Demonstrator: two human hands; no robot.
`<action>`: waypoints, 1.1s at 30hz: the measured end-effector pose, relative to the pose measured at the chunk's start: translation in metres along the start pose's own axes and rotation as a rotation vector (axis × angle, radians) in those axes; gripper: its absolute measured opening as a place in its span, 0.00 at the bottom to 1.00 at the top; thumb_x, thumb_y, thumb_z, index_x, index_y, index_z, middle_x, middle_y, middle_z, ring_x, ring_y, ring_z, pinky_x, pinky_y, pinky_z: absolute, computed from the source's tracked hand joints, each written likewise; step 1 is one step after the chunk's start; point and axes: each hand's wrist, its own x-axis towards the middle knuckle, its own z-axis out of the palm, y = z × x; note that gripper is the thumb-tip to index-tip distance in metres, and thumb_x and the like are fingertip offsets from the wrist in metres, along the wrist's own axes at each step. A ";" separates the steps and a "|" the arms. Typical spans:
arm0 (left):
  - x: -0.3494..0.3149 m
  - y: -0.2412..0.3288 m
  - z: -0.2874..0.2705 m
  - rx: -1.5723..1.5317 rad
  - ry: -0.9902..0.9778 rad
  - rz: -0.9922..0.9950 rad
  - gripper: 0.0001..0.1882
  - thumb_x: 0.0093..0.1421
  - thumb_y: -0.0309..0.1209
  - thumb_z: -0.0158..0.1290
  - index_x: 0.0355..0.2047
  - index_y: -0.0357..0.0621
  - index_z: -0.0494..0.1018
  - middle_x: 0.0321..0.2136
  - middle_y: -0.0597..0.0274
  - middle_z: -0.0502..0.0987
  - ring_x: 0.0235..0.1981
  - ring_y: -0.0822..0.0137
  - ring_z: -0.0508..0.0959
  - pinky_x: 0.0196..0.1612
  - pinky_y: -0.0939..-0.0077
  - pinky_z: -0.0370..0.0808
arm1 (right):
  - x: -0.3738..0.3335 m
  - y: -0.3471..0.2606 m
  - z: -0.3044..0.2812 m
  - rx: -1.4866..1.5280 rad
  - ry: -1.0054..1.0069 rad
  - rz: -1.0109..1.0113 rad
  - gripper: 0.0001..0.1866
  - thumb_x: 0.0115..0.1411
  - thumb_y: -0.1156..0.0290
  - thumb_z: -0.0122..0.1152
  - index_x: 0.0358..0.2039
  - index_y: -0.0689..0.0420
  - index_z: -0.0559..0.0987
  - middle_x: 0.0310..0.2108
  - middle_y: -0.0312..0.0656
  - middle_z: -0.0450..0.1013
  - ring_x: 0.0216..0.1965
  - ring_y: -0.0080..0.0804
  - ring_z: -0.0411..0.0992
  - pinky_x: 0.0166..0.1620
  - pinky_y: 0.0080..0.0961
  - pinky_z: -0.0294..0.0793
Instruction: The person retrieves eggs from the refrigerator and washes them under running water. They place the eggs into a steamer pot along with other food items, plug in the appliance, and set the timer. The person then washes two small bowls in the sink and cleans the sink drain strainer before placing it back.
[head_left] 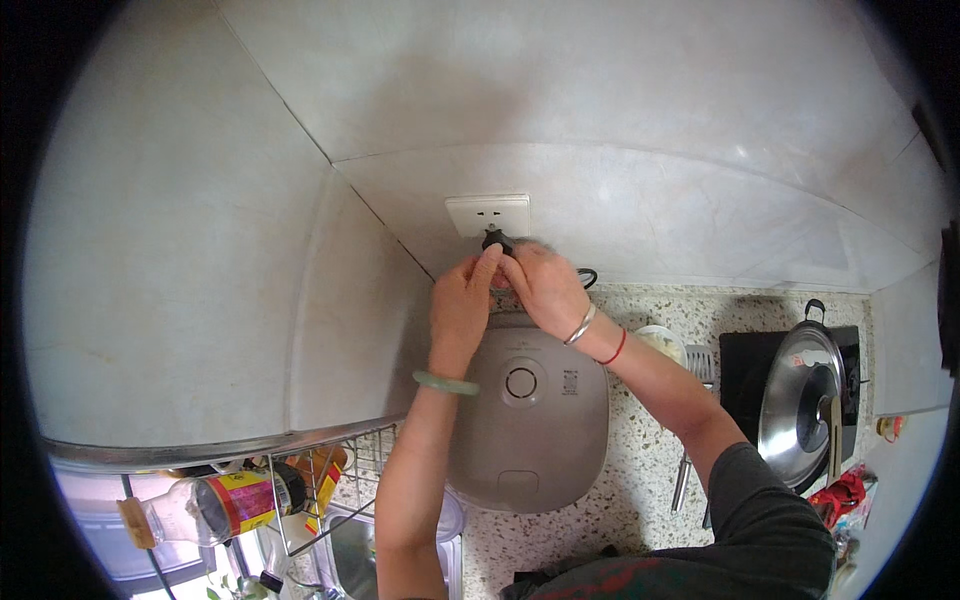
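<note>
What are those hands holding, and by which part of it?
The left hand and right hand pinch a black plug by its body, at the white wall socket; part of the grip is hidden.

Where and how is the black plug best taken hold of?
Pinch the black plug by opposite sides of its body, probably from the near side: its front faces the wall socket, leaving the sides for fingers.

Print on the cooker lid and bottle label cannot be read.
</note>
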 end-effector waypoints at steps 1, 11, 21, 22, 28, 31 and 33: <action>-0.001 0.001 0.002 -0.070 0.003 0.005 0.26 0.64 0.49 0.46 0.29 0.35 0.78 0.22 0.59 0.79 0.22 0.71 0.76 0.26 0.75 0.70 | 0.000 0.000 -0.003 -0.025 0.016 0.004 0.16 0.62 0.64 0.52 0.22 0.61 0.72 0.21 0.48 0.72 0.22 0.48 0.72 0.26 0.38 0.72; 0.001 0.009 -0.001 -0.260 0.046 -0.066 0.23 0.63 0.46 0.51 0.25 0.36 0.78 0.19 0.62 0.78 0.14 0.75 0.72 0.18 0.79 0.68 | 0.010 -0.017 -0.008 -0.049 0.012 0.033 0.13 0.60 0.67 0.55 0.20 0.59 0.72 0.18 0.49 0.70 0.21 0.51 0.71 0.23 0.41 0.69; 0.003 0.009 0.001 -0.200 0.085 -0.013 0.22 0.63 0.44 0.50 0.27 0.35 0.79 0.20 0.61 0.79 0.13 0.73 0.73 0.19 0.79 0.69 | 0.010 -0.005 0.005 -0.043 0.086 0.014 0.14 0.61 0.64 0.54 0.21 0.58 0.71 0.17 0.49 0.71 0.21 0.51 0.72 0.23 0.43 0.71; 0.003 0.008 0.001 -0.199 0.083 -0.014 0.22 0.63 0.45 0.50 0.28 0.35 0.79 0.20 0.61 0.79 0.14 0.73 0.74 0.19 0.79 0.70 | 0.009 -0.004 0.006 -0.022 0.075 0.019 0.14 0.61 0.64 0.54 0.21 0.58 0.71 0.17 0.49 0.71 0.21 0.52 0.72 0.23 0.43 0.70; 0.003 0.012 -0.002 -0.168 0.066 -0.011 0.22 0.62 0.45 0.50 0.29 0.36 0.79 0.20 0.61 0.79 0.15 0.72 0.74 0.19 0.79 0.70 | 0.010 0.003 0.010 0.016 0.095 -0.012 0.14 0.61 0.67 0.56 0.21 0.60 0.70 0.16 0.51 0.68 0.21 0.53 0.69 0.23 0.41 0.67; 0.002 0.013 0.000 -0.130 0.087 -0.005 0.23 0.62 0.46 0.50 0.29 0.35 0.79 0.21 0.60 0.79 0.16 0.73 0.74 0.19 0.80 0.70 | 0.010 0.003 0.004 -0.021 0.052 0.043 0.17 0.62 0.59 0.52 0.22 0.58 0.72 0.17 0.51 0.71 0.22 0.53 0.71 0.24 0.44 0.70; -0.003 0.020 0.002 -0.087 0.056 -0.026 0.23 0.63 0.47 0.49 0.31 0.35 0.79 0.22 0.60 0.80 0.17 0.74 0.75 0.20 0.80 0.70 | 0.012 0.004 0.002 -0.050 0.032 0.036 0.18 0.62 0.58 0.53 0.22 0.58 0.72 0.17 0.50 0.71 0.22 0.53 0.71 0.25 0.44 0.70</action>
